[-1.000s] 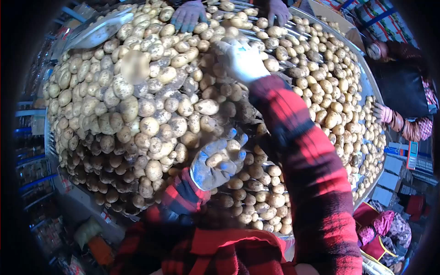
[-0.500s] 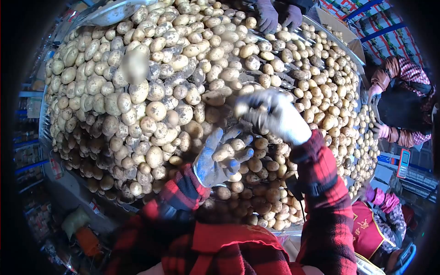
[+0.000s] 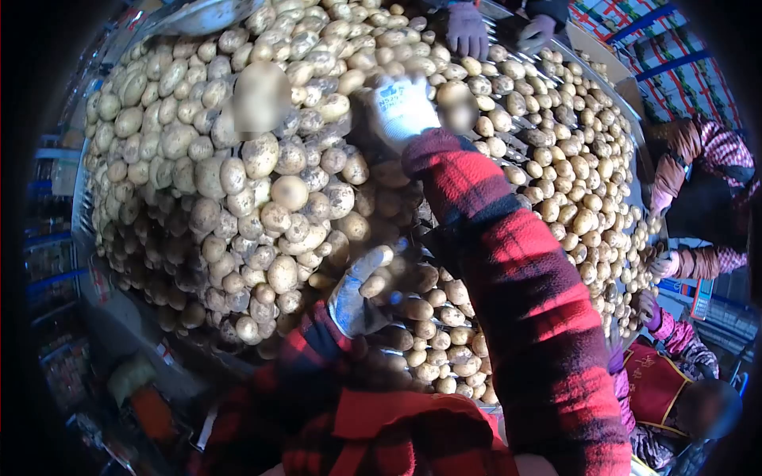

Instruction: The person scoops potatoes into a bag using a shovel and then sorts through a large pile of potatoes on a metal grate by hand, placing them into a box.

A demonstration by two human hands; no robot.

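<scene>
My left hand [image 3: 355, 300], in a blue-and-grey work glove, is palm up low in the middle of the head view. Its fingers curl around a small potato [image 3: 373, 285], and some fingertips blur into shadow. My right hand [image 3: 403, 111], in a white glove with dark print on its back, reaches far over the heap of potatoes [image 3: 286, 202]. Its fingers point away from me among the potatoes; they are mostly hidden and blurred, so I cannot make out a grip. Several potatoes are partly covered with dark soil.
Across the heap, another person's gloved hands [image 3: 468, 32] work at the top edge. More people with sleeves [image 3: 698, 262] and a red apron [image 3: 655, 381] stand along the right. A metal scoop-like piece [image 3: 190, 20] lies at upper left. Patterned cartons [image 3: 675, 71] are stacked at upper right.
My right hand has moved up and left, farther over the heap, and its arm is now stretched out. The left hand has shifted slightly left and still holds potato.
</scene>
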